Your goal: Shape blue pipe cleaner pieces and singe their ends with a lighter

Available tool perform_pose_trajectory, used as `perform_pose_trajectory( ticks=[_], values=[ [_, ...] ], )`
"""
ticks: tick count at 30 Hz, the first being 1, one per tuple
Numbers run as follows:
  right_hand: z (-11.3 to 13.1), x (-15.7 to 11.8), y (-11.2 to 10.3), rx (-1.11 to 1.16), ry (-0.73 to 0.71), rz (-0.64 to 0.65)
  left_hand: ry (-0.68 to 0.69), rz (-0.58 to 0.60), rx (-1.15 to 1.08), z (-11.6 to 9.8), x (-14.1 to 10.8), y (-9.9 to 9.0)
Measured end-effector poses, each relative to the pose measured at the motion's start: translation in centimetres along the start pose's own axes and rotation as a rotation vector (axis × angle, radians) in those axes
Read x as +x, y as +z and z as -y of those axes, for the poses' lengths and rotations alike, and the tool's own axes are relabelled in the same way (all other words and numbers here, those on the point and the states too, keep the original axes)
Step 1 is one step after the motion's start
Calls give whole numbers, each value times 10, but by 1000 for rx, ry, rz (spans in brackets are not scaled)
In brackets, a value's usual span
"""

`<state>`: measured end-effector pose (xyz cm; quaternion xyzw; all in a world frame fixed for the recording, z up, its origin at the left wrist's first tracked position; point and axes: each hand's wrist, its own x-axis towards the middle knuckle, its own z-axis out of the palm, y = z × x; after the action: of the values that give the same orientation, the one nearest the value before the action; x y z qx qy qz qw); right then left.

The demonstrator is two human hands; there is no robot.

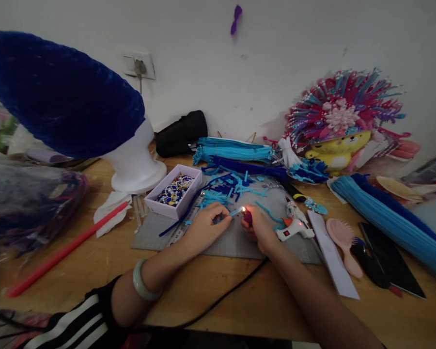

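Observation:
My left hand [211, 224] pinches a short light-blue strip [236, 212] between thumb and fingers, its free end pointing right. Wrapped round a dark red lighter [247, 217], my right hand [256, 227] is close beside it. A small flame [243, 209] burns at the lighter's top, by the tip of the strip. Both hands are over a grey cutting mat [232, 249]. Behind them lie many cut light-blue and dark-blue pieces [236, 184]. A pale box [170, 211] of mixed beads stands left of the pieces.
A white glue gun [294, 230] with a lit red light lies right of my right hand; a black cable [221, 298] crosses the front. A white head stand [136, 162] bears a large blue piece [65, 97]. At right are a pink brush [343, 240] and blue stems [388, 213].

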<state>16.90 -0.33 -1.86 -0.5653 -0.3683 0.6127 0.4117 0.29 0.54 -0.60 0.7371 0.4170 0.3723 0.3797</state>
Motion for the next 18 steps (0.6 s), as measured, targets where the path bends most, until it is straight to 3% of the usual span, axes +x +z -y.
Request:
perform_pose_trajectory(
  ticks=[3,12,18],
  values=[
    [7,-4,3,-53,147,-26,9,4,0,0,0,0],
    [12,-8,1,35,158,-35,35,-13,7,1,0,-1],
    [11,-6,2,-26,188,-22,38,-6,23,0,0,0]
  ],
)
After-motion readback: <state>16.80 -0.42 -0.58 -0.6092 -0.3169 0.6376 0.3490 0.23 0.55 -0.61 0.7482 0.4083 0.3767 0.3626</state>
